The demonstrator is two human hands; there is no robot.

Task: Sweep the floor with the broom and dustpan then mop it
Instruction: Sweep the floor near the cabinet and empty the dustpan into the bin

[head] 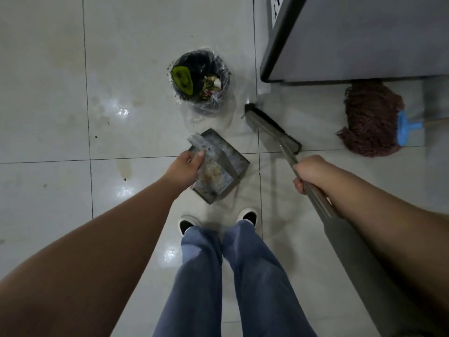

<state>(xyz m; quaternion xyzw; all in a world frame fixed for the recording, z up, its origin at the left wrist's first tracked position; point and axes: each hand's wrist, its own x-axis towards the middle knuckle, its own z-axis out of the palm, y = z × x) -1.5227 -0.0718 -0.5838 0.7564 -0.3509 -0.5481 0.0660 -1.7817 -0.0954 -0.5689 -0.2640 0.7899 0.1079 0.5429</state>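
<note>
The left hand curls round the upright handle of one flat grey metal dustpan, whose pan holds pale crumbs beside the fingers. The right hand is wrapped round the long grey handle of one broom, its dark bristle head on the glossy tiled floor beyond the fist. Past the dustpan stands one round bin with a clear liner. Right of the broom lies one shaggy reddish string mop with a blue clamp. Both arms reach down and forward.
</note>
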